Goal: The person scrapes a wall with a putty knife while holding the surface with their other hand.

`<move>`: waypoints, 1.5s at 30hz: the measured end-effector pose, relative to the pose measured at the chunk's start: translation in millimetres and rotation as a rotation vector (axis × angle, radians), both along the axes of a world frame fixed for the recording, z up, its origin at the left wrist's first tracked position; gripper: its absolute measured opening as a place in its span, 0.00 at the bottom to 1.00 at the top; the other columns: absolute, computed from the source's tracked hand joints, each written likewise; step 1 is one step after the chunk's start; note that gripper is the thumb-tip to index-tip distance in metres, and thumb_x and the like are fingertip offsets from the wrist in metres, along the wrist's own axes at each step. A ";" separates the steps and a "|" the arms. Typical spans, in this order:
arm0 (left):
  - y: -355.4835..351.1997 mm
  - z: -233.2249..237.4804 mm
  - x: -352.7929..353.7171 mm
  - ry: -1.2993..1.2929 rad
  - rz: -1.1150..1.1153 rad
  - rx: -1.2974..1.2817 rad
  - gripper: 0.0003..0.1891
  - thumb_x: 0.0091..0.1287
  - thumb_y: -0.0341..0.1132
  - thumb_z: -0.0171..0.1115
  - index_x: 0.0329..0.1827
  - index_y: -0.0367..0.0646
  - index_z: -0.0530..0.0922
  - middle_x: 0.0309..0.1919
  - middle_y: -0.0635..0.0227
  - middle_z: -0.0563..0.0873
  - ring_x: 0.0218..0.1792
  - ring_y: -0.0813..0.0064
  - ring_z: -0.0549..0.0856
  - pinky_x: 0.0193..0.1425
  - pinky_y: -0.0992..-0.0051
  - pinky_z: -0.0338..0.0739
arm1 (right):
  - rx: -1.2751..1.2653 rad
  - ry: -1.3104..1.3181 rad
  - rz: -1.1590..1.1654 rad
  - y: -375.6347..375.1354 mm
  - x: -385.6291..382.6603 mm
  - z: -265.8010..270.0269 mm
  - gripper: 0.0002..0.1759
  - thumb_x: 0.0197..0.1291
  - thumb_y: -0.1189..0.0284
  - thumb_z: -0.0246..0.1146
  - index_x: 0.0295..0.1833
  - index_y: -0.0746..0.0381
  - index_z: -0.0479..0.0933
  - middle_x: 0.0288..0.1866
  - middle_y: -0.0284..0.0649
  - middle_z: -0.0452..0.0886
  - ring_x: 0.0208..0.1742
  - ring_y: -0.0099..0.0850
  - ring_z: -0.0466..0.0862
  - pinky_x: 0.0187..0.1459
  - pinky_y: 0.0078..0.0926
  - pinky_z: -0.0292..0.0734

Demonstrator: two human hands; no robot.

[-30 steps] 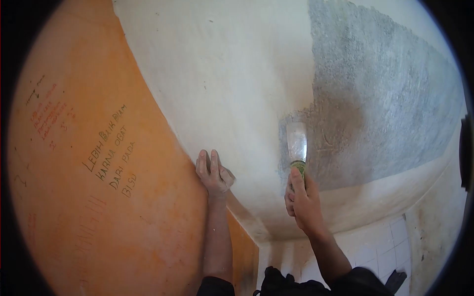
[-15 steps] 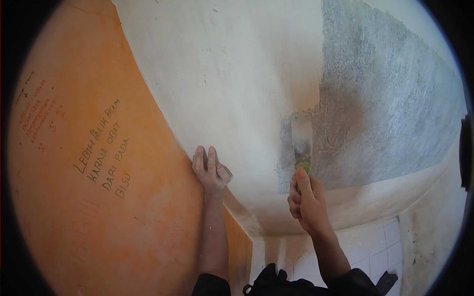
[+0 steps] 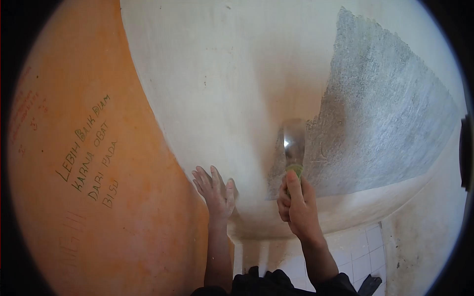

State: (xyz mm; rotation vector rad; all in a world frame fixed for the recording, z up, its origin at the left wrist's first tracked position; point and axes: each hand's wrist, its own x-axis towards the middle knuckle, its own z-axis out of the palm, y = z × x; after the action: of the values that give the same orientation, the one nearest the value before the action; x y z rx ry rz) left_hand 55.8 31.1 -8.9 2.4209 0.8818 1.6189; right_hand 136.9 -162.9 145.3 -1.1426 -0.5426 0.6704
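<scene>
My right hand (image 3: 298, 204) is wrapped round the green handle of a putty knife (image 3: 295, 143), thumb lying along its top. The broad metal blade points up the wall and catches a bright glint. It overlaps the left edge of a rough grey patch (image 3: 377, 106), where bare surface shows beside the white paint. My left hand (image 3: 215, 195) is at the white wall (image 3: 197, 89), close to the corner with the orange wall. Its fingers are spread, and it holds nothing.
The orange wall (image 3: 133, 197) on the left carries handwriting in green and red. Below the white wall lies a white tiled floor (image 3: 363, 249). Another pale, stained wall (image 3: 419, 237) rises at right, and a dark object (image 3: 465, 153) stands at the right edge.
The view has shifted a little. My left hand has gone from bent fingers to spread ones, lower in view. The putty knife stays in my right hand, its blade now tilted and shining.
</scene>
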 end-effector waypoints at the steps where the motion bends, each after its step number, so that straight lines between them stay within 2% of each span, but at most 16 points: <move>1: 1.1 -3.9 -3.9 0.033 -0.036 -0.023 0.36 0.73 0.48 0.54 0.78 0.39 0.55 0.78 0.39 0.42 0.78 0.37 0.39 0.76 0.39 0.38 | -0.002 -0.007 -0.002 1.1 -1.5 -4.7 0.20 0.76 0.53 0.49 0.36 0.57 0.65 0.19 0.24 0.57 0.13 0.13 0.54 0.13 0.15 0.44; 5: 7.9 -11.5 -4.9 0.137 -0.032 -0.031 0.44 0.68 0.53 0.61 0.79 0.40 0.51 0.77 0.37 0.38 0.76 0.31 0.38 0.74 0.35 0.37 | -0.017 0.021 -0.030 4.8 -7.7 -9.6 0.20 0.76 0.53 0.48 0.36 0.57 0.64 0.19 0.24 0.57 0.12 0.13 0.54 0.12 0.16 0.43; 11: 2.9 -15.1 1.9 0.087 -0.101 -0.098 0.48 0.68 0.55 0.61 0.80 0.42 0.43 0.77 0.38 0.32 0.75 0.27 0.33 0.71 0.29 0.34 | -0.039 -0.008 -0.047 2.3 3.9 -11.2 0.20 0.76 0.53 0.50 0.35 0.56 0.64 0.19 0.24 0.57 0.12 0.13 0.54 0.12 0.16 0.44; 16: 5.9 -24.1 9.5 0.086 -0.057 -0.072 0.47 0.69 0.55 0.61 0.80 0.42 0.44 0.77 0.39 0.31 0.75 0.28 0.31 0.71 0.30 0.33 | -0.033 -0.010 -0.129 0.6 -3.3 -16.6 0.20 0.75 0.52 0.50 0.36 0.57 0.65 0.19 0.24 0.58 0.13 0.13 0.54 0.13 0.15 0.44; 18: 8.6 -21.2 6.2 0.083 -0.050 -0.090 0.47 0.69 0.54 0.60 0.80 0.42 0.44 0.77 0.39 0.31 0.75 0.29 0.31 0.71 0.30 0.33 | -0.063 -0.053 -0.058 -8.8 0.2 -19.5 0.21 0.75 0.52 0.50 0.37 0.57 0.65 0.19 0.24 0.58 0.13 0.12 0.55 0.13 0.14 0.45; 22: 10.9 -29.9 2.1 0.131 -0.034 -0.060 0.46 0.69 0.54 0.60 0.80 0.42 0.45 0.77 0.39 0.32 0.75 0.28 0.34 0.72 0.30 0.34 | -0.041 0.001 -0.084 5.8 -4.1 -7.0 0.21 0.75 0.52 0.50 0.37 0.58 0.65 0.19 0.24 0.58 0.13 0.12 0.55 0.13 0.14 0.45; 24: 8.8 -32.8 2.5 0.148 -0.017 -0.047 0.46 0.69 0.54 0.60 0.80 0.42 0.45 0.77 0.38 0.32 0.75 0.28 0.35 0.72 0.30 0.35 | -0.022 -0.066 -0.077 -0.1 5.4 -13.9 0.21 0.76 0.53 0.49 0.36 0.58 0.65 0.19 0.24 0.58 0.13 0.12 0.55 0.12 0.15 0.45; 26: 10.5 -29.4 3.8 0.184 -0.004 -0.074 0.46 0.72 0.56 0.55 0.80 0.40 0.41 0.76 0.37 0.30 0.76 0.35 0.29 0.74 0.37 0.29 | -0.024 -0.041 -0.061 -3.4 1.4 -15.0 0.20 0.76 0.54 0.49 0.36 0.58 0.65 0.19 0.23 0.57 0.13 0.12 0.55 0.12 0.15 0.45; 27: 10.6 -28.6 5.9 0.180 -0.003 -0.079 0.46 0.72 0.56 0.55 0.80 0.40 0.41 0.76 0.37 0.30 0.76 0.35 0.29 0.74 0.37 0.29 | -0.033 -0.038 -0.066 -0.8 3.1 -15.5 0.20 0.76 0.54 0.49 0.36 0.58 0.65 0.19 0.23 0.57 0.13 0.12 0.55 0.12 0.15 0.45; 29: 8.7 -27.7 6.1 0.118 -0.022 -0.061 0.45 0.69 0.54 0.59 0.80 0.42 0.46 0.76 0.35 0.34 0.75 0.27 0.36 0.72 0.30 0.37 | -0.045 -0.022 -0.078 5.7 2.6 -4.2 0.19 0.76 0.55 0.49 0.35 0.57 0.66 0.18 0.22 0.57 0.13 0.12 0.55 0.12 0.15 0.45; 31: 5.4 -25.0 4.5 0.125 -0.031 -0.069 0.45 0.69 0.54 0.60 0.80 0.42 0.46 0.76 0.35 0.34 0.75 0.27 0.36 0.71 0.30 0.37 | 0.042 -0.122 -0.025 12.8 0.8 22.5 0.19 0.76 0.54 0.50 0.35 0.56 0.66 0.18 0.22 0.57 0.13 0.12 0.55 0.12 0.15 0.45; 36: 12.6 -24.1 0.7 0.177 -0.005 -0.088 0.44 0.69 0.53 0.60 0.79 0.41 0.47 0.76 0.34 0.35 0.75 0.27 0.36 0.71 0.29 0.37 | -0.016 -0.034 -0.032 6.3 -2.5 -25.5 0.19 0.76 0.54 0.50 0.35 0.56 0.65 0.18 0.22 0.57 0.13 0.12 0.55 0.13 0.15 0.45; 38: 10.5 -29.7 -0.4 0.245 0.024 -0.057 0.45 0.73 0.55 0.53 0.80 0.40 0.39 0.76 0.36 0.31 0.76 0.34 0.31 0.74 0.36 0.29 | -0.018 -0.023 -0.032 6.8 -3.6 -27.2 0.19 0.76 0.54 0.50 0.35 0.56 0.65 0.19 0.23 0.57 0.13 0.12 0.54 0.13 0.15 0.44; 42: 10.3 -34.1 6.0 0.203 0.021 -0.071 0.45 0.73 0.55 0.53 0.80 0.40 0.39 0.76 0.36 0.29 0.76 0.34 0.29 0.74 0.35 0.28 | -0.050 -0.018 -0.064 -1.6 -6.0 -22.5 0.20 0.76 0.53 0.49 0.35 0.56 0.64 0.19 0.23 0.57 0.13 0.12 0.54 0.13 0.15 0.44; 44: 10.9 -33.9 10.5 0.101 -0.019 -0.050 0.46 0.69 0.53 0.60 0.80 0.41 0.45 0.76 0.35 0.31 0.74 0.26 0.32 0.70 0.28 0.32 | -0.050 0.019 -0.032 1.4 -6.6 -19.9 0.20 0.76 0.53 0.49 0.35 0.56 0.64 0.19 0.24 0.57 0.13 0.12 0.54 0.13 0.15 0.44; 45: 9.9 -35.3 8.6 0.107 -0.017 -0.048 0.46 0.69 0.53 0.60 0.80 0.41 0.45 0.76 0.35 0.31 0.74 0.26 0.32 0.70 0.28 0.32 | -0.015 0.002 -0.051 8.8 -9.4 -18.1 0.20 0.76 0.53 0.49 0.35 0.56 0.64 0.19 0.24 0.57 0.12 0.12 0.54 0.13 0.15 0.44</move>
State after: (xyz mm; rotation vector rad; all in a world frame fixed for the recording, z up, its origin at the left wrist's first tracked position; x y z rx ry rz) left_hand 64.5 40.9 -44.3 2.4948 0.9026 1.4568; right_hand 127.6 -154.1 127.2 -1.1662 -0.5059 0.6329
